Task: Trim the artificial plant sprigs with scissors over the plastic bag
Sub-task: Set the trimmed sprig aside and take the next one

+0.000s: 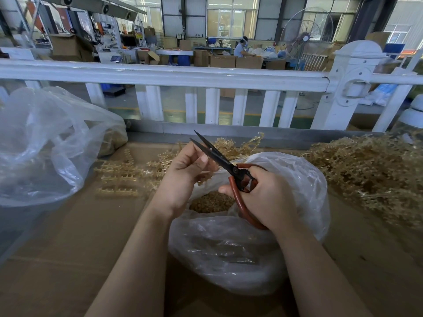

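Gripping the red loop handles, the right hand (263,197) holds the scissors (219,161) with blades slightly parted. The left hand (185,170) is curled round a small tan sprig (204,178), just left of the blades; how it is pinched is partly hidden. Both hands work over the open plastic bag (240,248), trimmings (211,202) lying inside. Judged light, springy and thin-stemmed, the sprig is best held close to the cut. Untrimmed sprigs (366,165) are heaped right of the right hand.

Over the open plastic bag (263,225), the right hand (267,197) grips red-handled scissors (229,165), blades parted. The left hand (183,175) pinches a tan sprig (203,177); more sprigs (366,170) heap on the counter (68,248).
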Available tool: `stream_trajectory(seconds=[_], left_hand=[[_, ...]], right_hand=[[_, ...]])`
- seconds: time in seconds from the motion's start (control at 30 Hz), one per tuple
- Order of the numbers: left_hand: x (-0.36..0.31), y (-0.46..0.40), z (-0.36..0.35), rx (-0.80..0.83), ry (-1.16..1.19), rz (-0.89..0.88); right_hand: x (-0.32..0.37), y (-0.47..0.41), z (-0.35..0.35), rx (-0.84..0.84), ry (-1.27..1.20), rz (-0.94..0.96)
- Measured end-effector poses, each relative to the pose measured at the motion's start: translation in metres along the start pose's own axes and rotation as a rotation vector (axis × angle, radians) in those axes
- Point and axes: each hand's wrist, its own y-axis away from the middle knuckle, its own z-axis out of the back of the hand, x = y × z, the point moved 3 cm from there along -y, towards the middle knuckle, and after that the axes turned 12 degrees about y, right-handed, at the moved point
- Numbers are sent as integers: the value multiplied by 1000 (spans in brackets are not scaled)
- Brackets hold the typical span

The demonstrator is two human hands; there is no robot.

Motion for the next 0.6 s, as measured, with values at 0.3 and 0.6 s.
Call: stream_trajectory(seconds=[0.3,0.6], left_hand=[[-1,-1,0,0,26,19],[-8,-2,6,-93,519,59]], right_hand=[[-1,0,-1,-119,18,52],[0,0,1,-167,-283,-17]])
